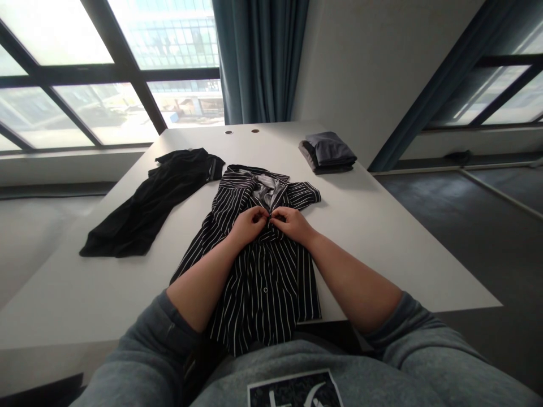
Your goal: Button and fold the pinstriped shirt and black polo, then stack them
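Note:
A black shirt with white stripes [267, 271] lies front up on the white table, its collar pointing away from me and its hem hanging over the near edge. Its neck is spread, and the paler inside shows there. On the left side of the front opening, my left hand [250, 223] pinches the fabric. My right hand [291, 221] pinches the opposite edge, and the fingertips of both hands nearly meet. Whether a button is between them is hidden by the fingers. Lower on the front, a small round button [265, 290] shows.
On the left of the white table [382, 249] lies a black garment [148, 198], spread lengthwise. A stack of folded grey and black clothes [328, 152] sits at the back right. Two round holes pierce the far edge. Behind are windows and a blue curtain [261, 62].

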The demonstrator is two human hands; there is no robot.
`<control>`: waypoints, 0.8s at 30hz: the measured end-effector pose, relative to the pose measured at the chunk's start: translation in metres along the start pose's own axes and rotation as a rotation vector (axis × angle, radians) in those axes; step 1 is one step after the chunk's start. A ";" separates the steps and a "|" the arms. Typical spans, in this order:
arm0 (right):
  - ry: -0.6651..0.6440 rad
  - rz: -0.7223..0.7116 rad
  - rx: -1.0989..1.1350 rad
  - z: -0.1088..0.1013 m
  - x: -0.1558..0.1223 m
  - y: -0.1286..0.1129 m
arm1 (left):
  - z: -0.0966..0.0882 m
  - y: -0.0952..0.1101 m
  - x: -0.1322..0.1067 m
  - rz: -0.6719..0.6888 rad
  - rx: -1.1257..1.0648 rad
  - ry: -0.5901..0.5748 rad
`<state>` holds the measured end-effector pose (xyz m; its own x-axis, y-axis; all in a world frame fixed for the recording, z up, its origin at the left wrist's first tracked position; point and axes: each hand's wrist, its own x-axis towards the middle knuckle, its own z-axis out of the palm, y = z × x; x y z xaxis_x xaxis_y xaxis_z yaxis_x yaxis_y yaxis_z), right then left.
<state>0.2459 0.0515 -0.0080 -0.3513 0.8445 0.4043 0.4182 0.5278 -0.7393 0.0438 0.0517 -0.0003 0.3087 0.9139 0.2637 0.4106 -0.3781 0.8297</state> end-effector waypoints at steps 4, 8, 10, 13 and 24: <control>0.042 0.026 0.044 0.001 0.000 0.001 | 0.002 0.000 -0.001 -0.023 -0.003 0.026; 0.042 0.050 0.049 0.000 0.000 0.002 | 0.002 -0.001 -0.001 -0.022 0.000 0.004; 0.034 0.054 0.037 0.000 0.000 0.001 | 0.002 -0.002 -0.001 -0.003 -0.005 -0.019; 0.038 0.054 0.001 0.000 0.000 0.001 | 0.003 -0.002 -0.001 0.024 -0.008 -0.051; 0.186 -0.030 -0.340 -0.001 0.012 0.024 | 0.002 0.001 -0.002 0.179 -0.015 -0.102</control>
<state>0.2525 0.0745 -0.0202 -0.2225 0.8140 0.5366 0.6749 0.5258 -0.5177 0.0449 0.0489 -0.0010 0.4614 0.8124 0.3566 0.3290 -0.5300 0.7816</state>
